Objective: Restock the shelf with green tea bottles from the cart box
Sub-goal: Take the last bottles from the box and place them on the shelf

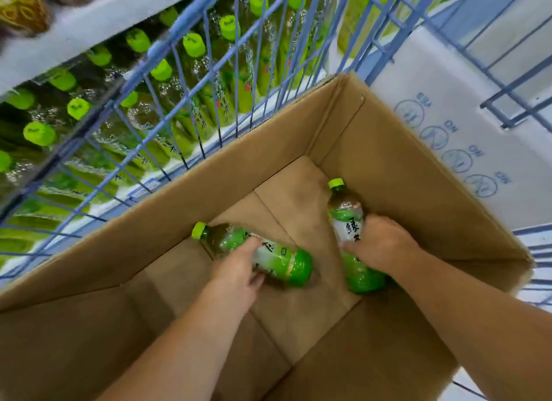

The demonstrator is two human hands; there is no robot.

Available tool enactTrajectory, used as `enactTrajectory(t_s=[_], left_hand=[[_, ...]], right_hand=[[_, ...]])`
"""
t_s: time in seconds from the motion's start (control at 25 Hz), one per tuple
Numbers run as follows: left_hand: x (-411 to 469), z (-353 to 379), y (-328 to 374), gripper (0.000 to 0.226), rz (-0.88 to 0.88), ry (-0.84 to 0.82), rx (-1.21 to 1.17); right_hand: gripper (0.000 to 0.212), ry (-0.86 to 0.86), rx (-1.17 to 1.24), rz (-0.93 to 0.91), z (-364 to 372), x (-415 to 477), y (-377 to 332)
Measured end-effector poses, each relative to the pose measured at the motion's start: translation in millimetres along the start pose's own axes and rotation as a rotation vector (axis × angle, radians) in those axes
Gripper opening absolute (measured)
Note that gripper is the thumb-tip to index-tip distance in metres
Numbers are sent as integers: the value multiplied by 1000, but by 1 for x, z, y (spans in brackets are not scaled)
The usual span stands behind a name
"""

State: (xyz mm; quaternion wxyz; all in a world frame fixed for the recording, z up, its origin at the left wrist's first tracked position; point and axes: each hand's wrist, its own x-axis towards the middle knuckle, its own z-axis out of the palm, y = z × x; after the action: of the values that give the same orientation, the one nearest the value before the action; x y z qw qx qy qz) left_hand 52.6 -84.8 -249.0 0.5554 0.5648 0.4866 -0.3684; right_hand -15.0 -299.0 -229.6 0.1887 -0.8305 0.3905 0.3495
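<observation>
Upper left, shelf bottles (194,45) showed lime caps, green labels. Centre, in cardboard box (418,168): left hand (239,269) gripped lying bottle (288,262), right hand (380,242) gripped 2nd bottle (348,218); black CJK script on labels. Right: white carton (448,108) w/ blue icons.

Lime-green caps, green-and-white labels with black characters on left bottle (286,263) and right bottle (348,220). Plain brown cardboard box (209,185). Pale blue wire cart (191,15). White carton (448,81) printed with blue circles. Lime-capped shelf bottles (194,45).

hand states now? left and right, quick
left hand: grips the left bottle in the box.
right hand: grips the right bottle.
</observation>
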Motion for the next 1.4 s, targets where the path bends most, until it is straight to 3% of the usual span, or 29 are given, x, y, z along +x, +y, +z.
enactTrajectory(t_s=[0.12,0.28,0.48,0.68,0.88,1.0,1.04,1.12,1.28,1.4], left_hand=[[0,-25,-20,39,166,-33,274],[2,-33,-25,48,232,-140,419],[-2,-41,-18,34,282,-277,428],[-48,-61,0,15,330,-373,436],[-125,-102,31,27,347,-394,400],[-172,-132,49,65,379,-398,506],[-189,-142,56,65,434,-419,547],[-217,-166,67,39,540,-483,603],[-267,-208,92,13,692,-547,720],[-307,-241,108,10,743,-566,664]], right_hand=[[78,-105,359,20,24,-5,-7],[38,-163,682,79,48,-4,-15],[35,-259,943,119,55,-22,-18],[33,-159,1127,109,49,-91,-33],[41,-151,1316,64,22,-187,-47],[27,-98,1393,42,4,-246,-61],[18,-85,1415,22,-2,-265,-66],[14,-74,1419,-7,-11,-303,-79],[32,-36,1437,-79,-25,-369,-110],[50,9,1432,-165,-40,-419,-136]])
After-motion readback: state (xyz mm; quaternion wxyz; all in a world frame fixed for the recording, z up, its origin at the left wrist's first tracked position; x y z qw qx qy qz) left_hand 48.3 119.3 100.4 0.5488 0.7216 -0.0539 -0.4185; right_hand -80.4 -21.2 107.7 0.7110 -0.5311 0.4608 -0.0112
